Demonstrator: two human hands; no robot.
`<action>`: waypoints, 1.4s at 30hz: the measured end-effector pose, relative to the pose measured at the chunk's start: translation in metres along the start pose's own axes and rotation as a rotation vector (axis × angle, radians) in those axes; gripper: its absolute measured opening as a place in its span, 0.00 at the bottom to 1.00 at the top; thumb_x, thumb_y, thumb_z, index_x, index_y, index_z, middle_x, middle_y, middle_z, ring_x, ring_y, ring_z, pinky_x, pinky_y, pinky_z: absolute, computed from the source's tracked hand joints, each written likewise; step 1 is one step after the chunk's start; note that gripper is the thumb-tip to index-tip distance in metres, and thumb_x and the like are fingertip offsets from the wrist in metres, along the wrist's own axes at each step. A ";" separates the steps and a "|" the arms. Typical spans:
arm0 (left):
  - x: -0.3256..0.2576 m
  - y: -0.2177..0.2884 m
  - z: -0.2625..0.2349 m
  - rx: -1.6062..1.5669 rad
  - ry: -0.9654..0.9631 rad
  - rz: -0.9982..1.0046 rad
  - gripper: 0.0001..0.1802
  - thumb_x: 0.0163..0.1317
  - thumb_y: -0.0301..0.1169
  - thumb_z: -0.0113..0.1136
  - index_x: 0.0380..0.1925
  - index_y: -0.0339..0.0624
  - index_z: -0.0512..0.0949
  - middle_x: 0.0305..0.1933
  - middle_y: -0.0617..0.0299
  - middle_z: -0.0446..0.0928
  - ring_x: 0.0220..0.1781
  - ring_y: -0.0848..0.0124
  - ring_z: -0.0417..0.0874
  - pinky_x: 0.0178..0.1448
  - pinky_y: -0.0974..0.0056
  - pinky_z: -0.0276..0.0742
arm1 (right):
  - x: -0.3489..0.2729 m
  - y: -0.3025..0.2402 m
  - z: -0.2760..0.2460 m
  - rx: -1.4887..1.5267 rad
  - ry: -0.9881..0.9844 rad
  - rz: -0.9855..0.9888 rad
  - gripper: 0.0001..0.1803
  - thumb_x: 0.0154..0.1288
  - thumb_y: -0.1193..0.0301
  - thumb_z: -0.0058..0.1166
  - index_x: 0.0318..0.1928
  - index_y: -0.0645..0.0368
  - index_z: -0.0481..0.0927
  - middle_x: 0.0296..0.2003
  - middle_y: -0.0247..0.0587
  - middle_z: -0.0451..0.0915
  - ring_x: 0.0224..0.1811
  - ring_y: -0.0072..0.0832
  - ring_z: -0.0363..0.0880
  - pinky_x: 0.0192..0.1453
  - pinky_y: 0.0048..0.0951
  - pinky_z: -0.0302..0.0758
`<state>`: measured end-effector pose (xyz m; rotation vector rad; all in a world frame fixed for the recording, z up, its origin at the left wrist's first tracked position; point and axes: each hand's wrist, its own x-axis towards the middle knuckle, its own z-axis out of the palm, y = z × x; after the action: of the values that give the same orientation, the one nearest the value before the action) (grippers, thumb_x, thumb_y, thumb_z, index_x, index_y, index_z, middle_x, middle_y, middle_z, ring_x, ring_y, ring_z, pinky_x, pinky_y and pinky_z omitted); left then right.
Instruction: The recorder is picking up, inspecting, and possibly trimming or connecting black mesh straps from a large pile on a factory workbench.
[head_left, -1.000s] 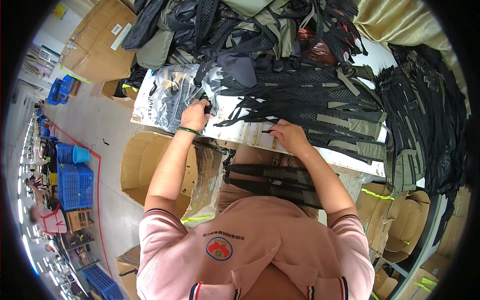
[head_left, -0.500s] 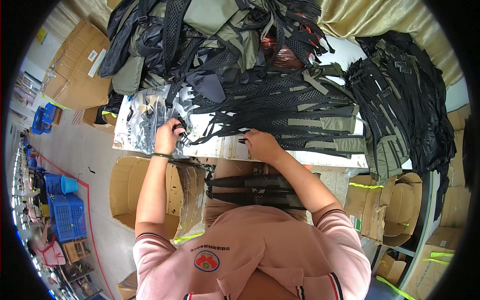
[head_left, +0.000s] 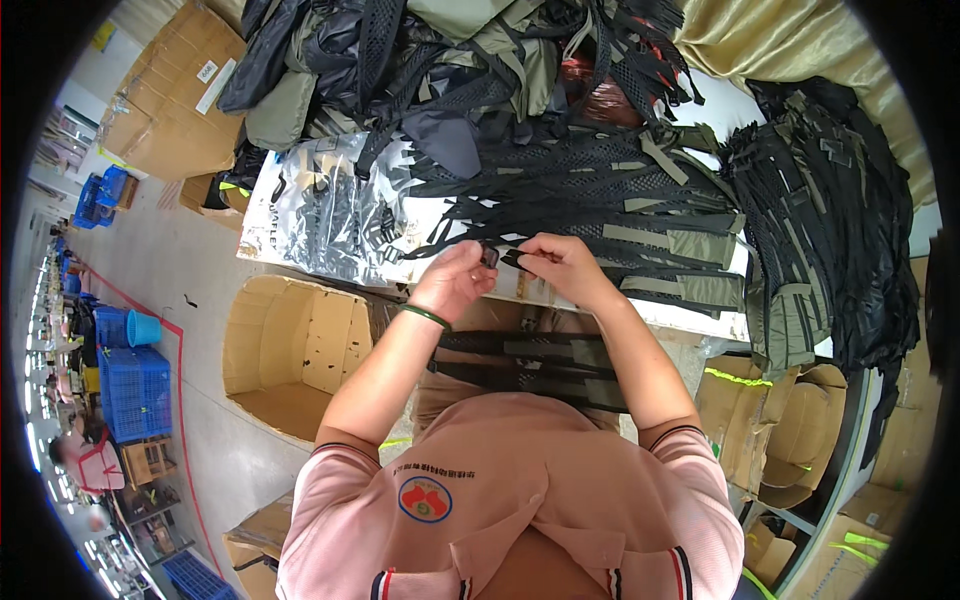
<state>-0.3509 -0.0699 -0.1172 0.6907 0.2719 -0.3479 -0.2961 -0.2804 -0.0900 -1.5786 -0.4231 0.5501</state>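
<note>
In the middle, at the near edge of the table, my left hand [head_left: 452, 284] pinches a small black plastic buckle [head_left: 489, 257]. Close on its right, the fingers of my right hand [head_left: 562, 268] are closed on the end of a black webbing strap [head_left: 514, 258]. Buckle and strap end face each other; whether they touch I cannot tell. Beyond my hands lie several black mesh shoulder straps [head_left: 630, 222] with olive-green panels. Left of them is a clear plastic bag [head_left: 322, 215] with black buckles, some loose at its edge. More dark straps [head_left: 530, 345] rest across my lap.
A heap of black and olive backpack parts [head_left: 440, 70] covers the table's far side. Another pile of straps [head_left: 830, 220] hangs over its right end. Open cardboard boxes stand below, one on the left [head_left: 290, 350] and one on the right [head_left: 800, 440]. Blue crates [head_left: 135, 395] are farther left.
My left hand has moved right from beside the plastic bag, bringing a buckle close to my right hand. My right hand has stayed near the table edge with the strap end. The view has shifted slightly.
</note>
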 end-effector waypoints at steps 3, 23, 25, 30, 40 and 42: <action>0.005 -0.018 0.008 -0.097 -0.113 -0.044 0.09 0.64 0.37 0.58 0.39 0.46 0.75 0.36 0.63 0.78 0.35 0.68 0.77 0.41 0.65 0.72 | -0.008 0.001 -0.004 0.112 -0.023 0.048 0.06 0.63 0.78 0.54 0.39 0.65 0.80 0.28 0.29 0.77 0.30 0.15 0.72 0.36 0.20 0.70; 0.009 -0.039 0.041 -0.298 -0.200 -0.202 0.10 0.66 0.38 0.55 0.38 0.44 0.75 0.34 0.66 0.74 0.30 0.73 0.71 0.34 0.70 0.66 | -0.025 -0.008 -0.009 0.384 -0.096 0.043 0.06 0.64 0.77 0.54 0.41 0.62 0.80 0.32 0.31 0.80 0.33 0.15 0.74 0.38 0.19 0.70; 0.005 -0.039 0.048 -0.309 -0.146 -0.201 0.10 0.66 0.38 0.54 0.37 0.45 0.75 0.33 0.66 0.74 0.30 0.73 0.71 0.34 0.69 0.66 | -0.027 -0.012 -0.008 0.200 -0.052 0.030 0.05 0.64 0.76 0.54 0.39 0.62 0.81 0.31 0.31 0.80 0.36 0.15 0.75 0.38 0.19 0.69; 0.003 -0.042 0.045 -0.300 -0.078 -0.211 0.07 0.66 0.37 0.54 0.34 0.47 0.74 0.32 0.66 0.73 0.30 0.73 0.71 0.34 0.69 0.65 | -0.032 -0.023 -0.015 -0.254 -0.030 -0.293 0.04 0.59 0.77 0.57 0.36 0.61 0.81 0.27 0.34 0.76 0.33 0.24 0.76 0.38 0.25 0.69; 0.002 -0.041 0.054 -0.170 -0.068 -0.202 0.07 0.66 0.37 0.54 0.32 0.48 0.73 0.31 0.68 0.71 0.28 0.76 0.67 0.34 0.69 0.63 | -0.049 -0.024 -0.002 -0.540 0.157 -0.348 0.04 0.55 0.77 0.57 0.33 0.61 0.79 0.26 0.41 0.75 0.31 0.39 0.74 0.44 0.36 0.69; 0.001 -0.040 0.057 -0.170 -0.078 -0.209 0.07 0.66 0.37 0.54 0.33 0.48 0.73 0.31 0.68 0.71 0.28 0.76 0.67 0.34 0.70 0.63 | -0.050 -0.024 0.003 -0.349 0.179 -0.269 0.03 0.55 0.78 0.57 0.33 0.61 0.79 0.26 0.41 0.76 0.31 0.40 0.74 0.46 0.36 0.69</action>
<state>-0.3581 -0.1362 -0.0981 0.4806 0.2967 -0.5438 -0.3376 -0.3044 -0.0611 -1.8489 -0.6076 0.1293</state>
